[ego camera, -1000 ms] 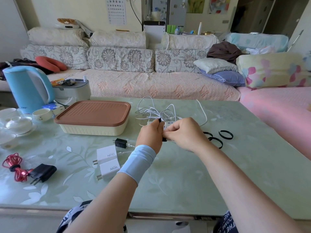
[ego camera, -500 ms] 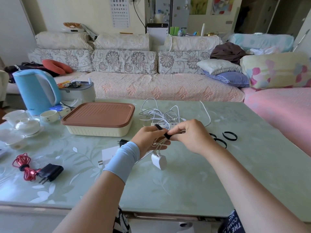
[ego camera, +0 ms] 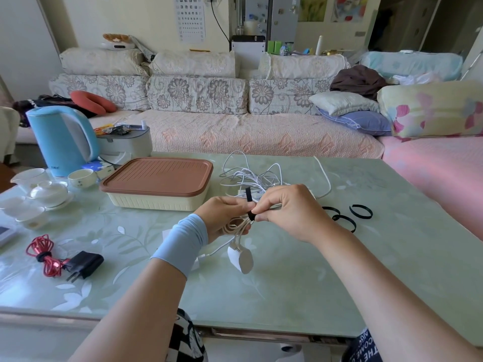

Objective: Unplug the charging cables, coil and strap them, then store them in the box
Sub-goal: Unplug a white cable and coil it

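Observation:
Above the table's middle, my left hand (ego camera: 222,218) grips a coiled white cable (ego camera: 236,228). Its round white charger plug (ego camera: 241,258) dangles below. My right hand (ego camera: 290,210) pinches a black strap (ego camera: 249,205) wrapped around that coil, one end sticking up. Behind my hands lies a tangle of white cables (ego camera: 253,176). The cream box with a brown lid (ego camera: 159,182) stands closed to the left. A strapped red cable with a black plug (ego camera: 60,258) lies at the front left. Loose black straps (ego camera: 347,216) lie to the right.
A blue kettle (ego camera: 61,139), white tea cups (ego camera: 49,192) and a grey device (ego camera: 125,145) crowd the table's left side. A white object edge (ego camera: 6,233) shows at far left. A sofa with cushions runs behind the table (ego camera: 313,283).
The coil has been lifted off the table so its white plug now hangs free. The strap has gone around the coil, and my view has shifted slightly left.

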